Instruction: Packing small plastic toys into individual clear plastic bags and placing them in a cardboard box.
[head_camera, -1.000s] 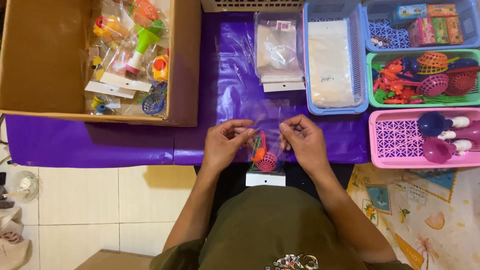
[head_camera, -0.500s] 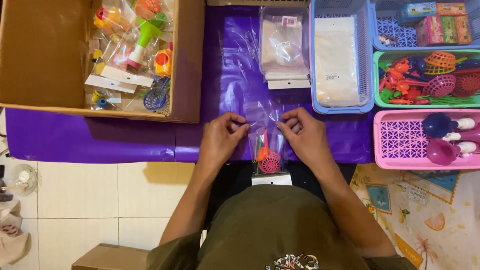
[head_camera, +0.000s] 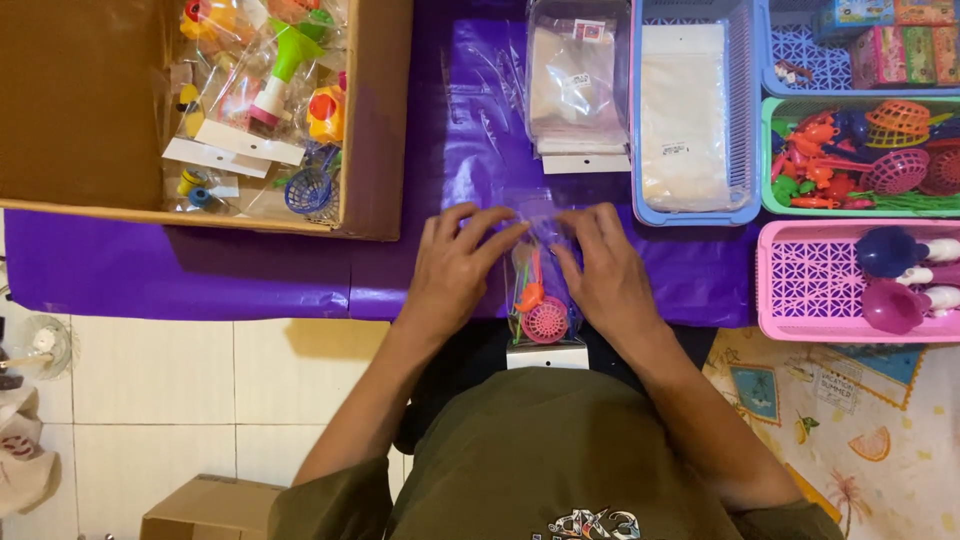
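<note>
As hands (head_camera: 530, 270) press, clear toy-filled bag (head_camera: 540, 300)

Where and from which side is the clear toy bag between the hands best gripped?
Probably at its upper edge, coming from the far side: the clear bag lies flat, both the left hand and right hand already pinch there, and the toys bulk near the white card below.

A single head-worn camera looks almost straight down from above the person's chest, close over the near edge of the purple-covered bench (head_camera: 200, 270). The bench fills the upper half of the view, tiled floor (head_camera: 150, 400) shows below, and no second view overlaps.
</note>
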